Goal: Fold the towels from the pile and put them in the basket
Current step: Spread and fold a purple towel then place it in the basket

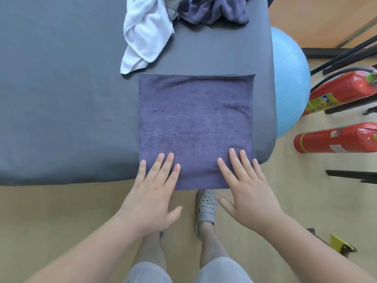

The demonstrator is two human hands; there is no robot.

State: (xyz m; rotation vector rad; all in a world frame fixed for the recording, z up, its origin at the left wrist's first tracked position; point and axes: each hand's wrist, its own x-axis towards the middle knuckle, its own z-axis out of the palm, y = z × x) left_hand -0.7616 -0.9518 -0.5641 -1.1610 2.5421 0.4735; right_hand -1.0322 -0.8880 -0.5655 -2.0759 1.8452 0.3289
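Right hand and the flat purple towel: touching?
Touching. Head view: the right hand lies flat on the purple towel, straight fingers resting on its near right corner.

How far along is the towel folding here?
Early, it seems. No basket or finished towel is in view. The flat purple square towel lies smoothed on the grey table, left hand and right hand pressing on its near edge. The crumpled white towel and dark purple towel behind await folding.
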